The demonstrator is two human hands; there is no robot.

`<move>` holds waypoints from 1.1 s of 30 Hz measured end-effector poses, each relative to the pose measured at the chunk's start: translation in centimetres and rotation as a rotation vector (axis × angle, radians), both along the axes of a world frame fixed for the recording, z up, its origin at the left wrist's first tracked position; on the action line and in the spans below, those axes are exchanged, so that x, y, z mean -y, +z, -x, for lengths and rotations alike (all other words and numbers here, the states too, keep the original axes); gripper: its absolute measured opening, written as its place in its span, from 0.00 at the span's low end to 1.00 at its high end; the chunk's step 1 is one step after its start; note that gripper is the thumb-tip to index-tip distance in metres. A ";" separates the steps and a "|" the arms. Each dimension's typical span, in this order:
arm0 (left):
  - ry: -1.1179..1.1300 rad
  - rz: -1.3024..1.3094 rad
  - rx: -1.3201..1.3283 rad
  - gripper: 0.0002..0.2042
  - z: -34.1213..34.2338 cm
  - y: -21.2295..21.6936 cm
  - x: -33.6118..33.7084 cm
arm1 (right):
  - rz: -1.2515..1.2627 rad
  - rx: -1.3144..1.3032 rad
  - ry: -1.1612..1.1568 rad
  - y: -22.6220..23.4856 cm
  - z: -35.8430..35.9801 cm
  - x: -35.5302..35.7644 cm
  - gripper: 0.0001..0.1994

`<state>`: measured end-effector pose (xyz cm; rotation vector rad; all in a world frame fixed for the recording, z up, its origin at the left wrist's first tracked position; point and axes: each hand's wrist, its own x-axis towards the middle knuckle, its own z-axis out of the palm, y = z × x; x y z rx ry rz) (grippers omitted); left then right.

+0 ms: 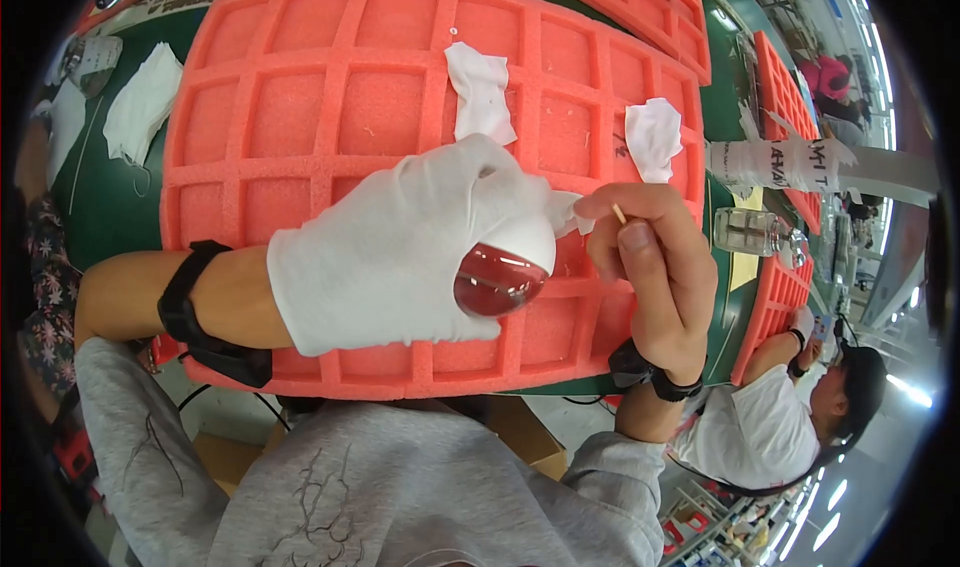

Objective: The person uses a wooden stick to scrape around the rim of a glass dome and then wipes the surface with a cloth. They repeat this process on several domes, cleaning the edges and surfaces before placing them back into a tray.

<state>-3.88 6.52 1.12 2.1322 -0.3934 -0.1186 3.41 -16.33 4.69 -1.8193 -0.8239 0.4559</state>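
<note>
My left hand (400, 232), in a white glove, is closed around a rounded object (503, 279) with a glossy dark red dome and a white side. I cannot tell what kind of object it is. My bare right hand (655, 257) pinches a thin pale stick (619, 213) between thumb and fingers, just right of that object. A bit of white material (566, 210) shows between the two hands; whether it belongs to the stick or the object is unclear. Both hands are above a red foam tray (334, 54) with square compartments.
Crumpled white cloths lie on the tray, one above my left hand (481, 92) and one farther right (654, 139). Another white cloth (143, 105) is on the green table at left. A clear glass bottle (750, 231) stands at right, near a co-worker (760, 422) in white.
</note>
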 end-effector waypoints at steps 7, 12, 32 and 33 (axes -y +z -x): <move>-0.033 -0.081 -0.005 0.42 -0.3 0.8 -0.3 | 0.004 -0.057 -0.002 -0.7 -1.1 0.5 0.08; -0.075 -0.091 0.099 0.40 -0.6 0.1 -0.6 | 0.073 0.048 0.135 -1.0 -1.9 1.3 0.04; -0.523 0.015 0.233 0.24 -3.8 -0.7 -2.6 | 0.216 0.185 0.331 -2.2 -2.1 1.8 0.04; -0.429 0.003 0.166 0.27 -3.2 -0.4 -1.9 | 0.218 0.182 0.330 -2.3 -2.0 1.9 0.05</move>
